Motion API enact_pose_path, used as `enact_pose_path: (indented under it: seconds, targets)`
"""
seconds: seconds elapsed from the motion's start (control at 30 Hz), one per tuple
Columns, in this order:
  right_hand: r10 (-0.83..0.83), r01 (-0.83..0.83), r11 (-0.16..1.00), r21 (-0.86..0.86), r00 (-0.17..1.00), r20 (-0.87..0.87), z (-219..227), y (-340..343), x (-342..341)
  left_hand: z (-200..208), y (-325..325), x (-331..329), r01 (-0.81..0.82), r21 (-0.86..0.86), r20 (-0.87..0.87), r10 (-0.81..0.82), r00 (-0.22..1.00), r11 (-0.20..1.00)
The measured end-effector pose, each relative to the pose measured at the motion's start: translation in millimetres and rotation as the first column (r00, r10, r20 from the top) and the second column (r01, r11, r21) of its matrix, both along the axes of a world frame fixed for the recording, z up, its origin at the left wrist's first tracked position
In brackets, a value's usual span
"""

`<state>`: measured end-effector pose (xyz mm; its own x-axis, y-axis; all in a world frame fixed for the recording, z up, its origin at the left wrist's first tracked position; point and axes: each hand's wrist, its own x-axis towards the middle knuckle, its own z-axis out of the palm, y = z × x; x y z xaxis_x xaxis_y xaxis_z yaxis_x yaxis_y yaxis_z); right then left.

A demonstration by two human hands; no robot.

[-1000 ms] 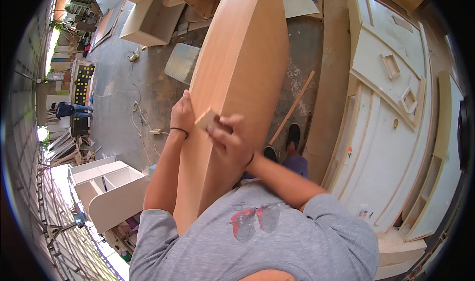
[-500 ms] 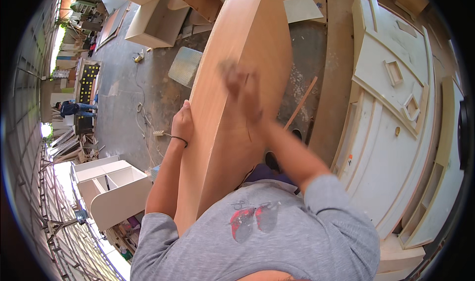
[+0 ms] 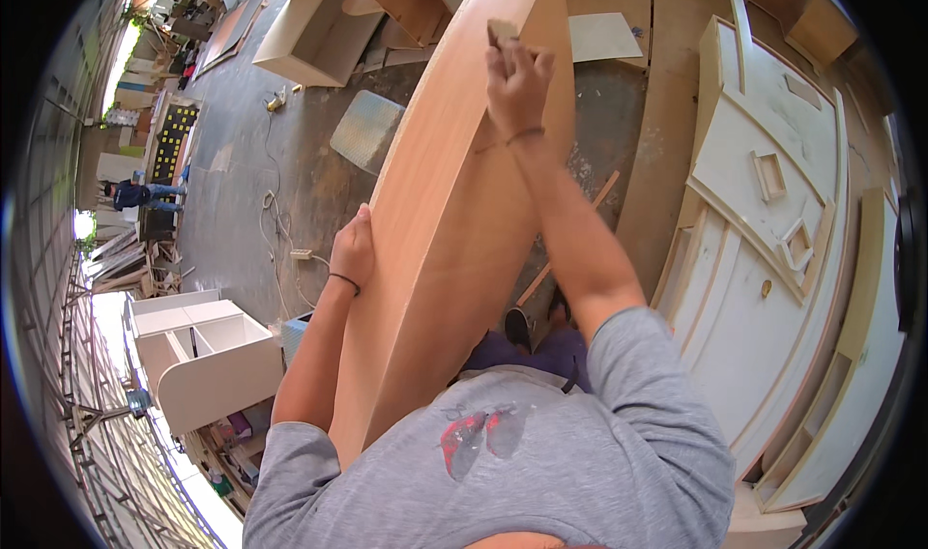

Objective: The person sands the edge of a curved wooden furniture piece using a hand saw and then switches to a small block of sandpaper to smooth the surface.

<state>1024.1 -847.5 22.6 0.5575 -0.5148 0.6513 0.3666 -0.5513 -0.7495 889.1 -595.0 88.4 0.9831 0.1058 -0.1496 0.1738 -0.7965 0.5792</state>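
Note:
In front of me stands a long wood-grain cabinet piece, its narrow face and a broad side meeting at a lengthwise edge. My left hand grips its left edge with the thumb in sight; the other fingers are partly hidden. Farther along, my right hand is closed on a small brown sanding block, held against the narrow face near the far end of the lengthwise edge. A dark band circles my left wrist.
White cabinet panels with small frames on top stand to the right. A white shelf unit is at lower left. Open wooden boxes sit at the far left, a cable crosses the floor, and a person stands far left.
My right hand, blurred before, has moved away from me along the edge toward the far end with the sanding block. My left hand keeps its grip on the cabinet piece.

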Motion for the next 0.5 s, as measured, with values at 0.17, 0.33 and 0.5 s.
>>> enact_pose_path:
  seconds: [0.17, 0.33, 0.5]
  targets:
    - [0.508, -0.637, 0.435, 0.637, 0.757, 0.41, -10.7, 79.1, -127.1, -9.3, 20.6, -12.7, -0.078, -0.049, -0.023, 0.077, 0.997, 0.996]
    - [0.447, -0.559, 0.585, 0.588, 0.827, 0.341, -5.9, 43.7, -57.3, 0.1, 3.3, -7.9, -0.062, -0.03, 0.041, 0.063, 0.997, 0.998]
    - [0.144, -0.144, 0.979, 0.145, 0.99, 0.009, 0.1, 12.3, -14.3, -3.0, 3.5, -2.8, -0.024, 0.009, 0.006, 0.024, 1.0, 1.0]
